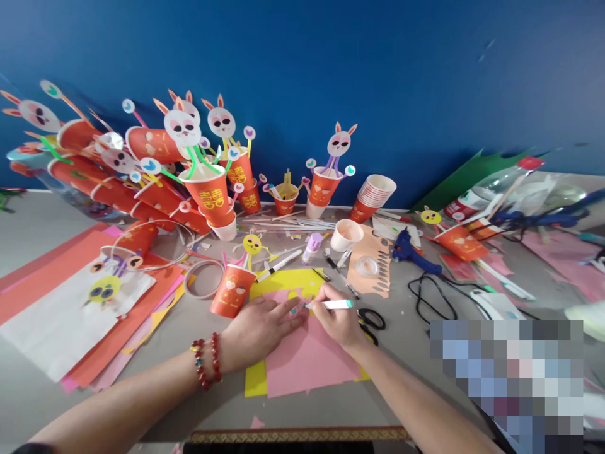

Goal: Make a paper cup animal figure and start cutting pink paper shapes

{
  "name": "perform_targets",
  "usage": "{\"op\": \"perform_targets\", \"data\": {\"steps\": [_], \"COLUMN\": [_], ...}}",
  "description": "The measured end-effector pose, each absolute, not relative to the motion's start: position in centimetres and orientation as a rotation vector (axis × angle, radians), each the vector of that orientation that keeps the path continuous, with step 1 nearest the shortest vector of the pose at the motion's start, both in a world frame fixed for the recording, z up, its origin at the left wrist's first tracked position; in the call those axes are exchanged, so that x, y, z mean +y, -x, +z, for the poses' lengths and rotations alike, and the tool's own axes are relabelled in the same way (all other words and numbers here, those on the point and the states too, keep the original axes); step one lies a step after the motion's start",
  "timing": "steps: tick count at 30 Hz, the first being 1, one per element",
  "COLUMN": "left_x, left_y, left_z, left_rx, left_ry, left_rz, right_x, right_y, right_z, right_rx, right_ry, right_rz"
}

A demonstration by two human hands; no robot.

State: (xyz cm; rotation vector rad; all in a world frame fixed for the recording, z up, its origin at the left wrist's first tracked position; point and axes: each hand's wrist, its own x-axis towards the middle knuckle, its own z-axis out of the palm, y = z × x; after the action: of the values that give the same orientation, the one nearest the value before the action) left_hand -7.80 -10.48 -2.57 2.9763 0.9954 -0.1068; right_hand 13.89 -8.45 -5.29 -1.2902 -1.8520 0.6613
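Observation:
My right hand (pixel 336 318) is closed round a white marker (pixel 338 304) with a teal end, its tip at small coloured marks near the top of a pink paper sheet (pixel 312 359). My left hand (pixel 259 331) lies on that sheet, fingers stretched out beside the marks. Yellow paper (pixel 256 380) shows under the pink sheet. Just beyond my left hand is a red paper cup (pixel 231 291) with a yellow rabbit face (pixel 252 243) above it. Black-handled scissors (pixel 372 319) lie right of my right hand, partly hidden by it.
Red cups with rabbit faces (pixel 182 128) crowd the back left. A tape roll (pixel 204 279), glue stick (pixel 312 248), white cup (pixel 346 235) and blue glue gun (pixel 413 251) lie beyond the papers. Stacked cups (pixel 372 198) stand near the blue wall. Coloured sheets (pixel 57 271) cover the left side.

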Motion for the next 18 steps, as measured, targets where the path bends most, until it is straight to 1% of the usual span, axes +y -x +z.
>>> {"op": "perform_targets", "data": {"steps": [18], "left_x": [-10.45], "left_y": [7.80], "left_z": [-2.90], "left_rx": [0.997], "left_ry": [-3.003], "left_rz": [-0.081], "right_x": [-8.43], "right_y": [-13.89], "right_z": [-5.35], "right_rx": [-1.845], "right_ry": [1.288], "right_rz": [0.664]}}
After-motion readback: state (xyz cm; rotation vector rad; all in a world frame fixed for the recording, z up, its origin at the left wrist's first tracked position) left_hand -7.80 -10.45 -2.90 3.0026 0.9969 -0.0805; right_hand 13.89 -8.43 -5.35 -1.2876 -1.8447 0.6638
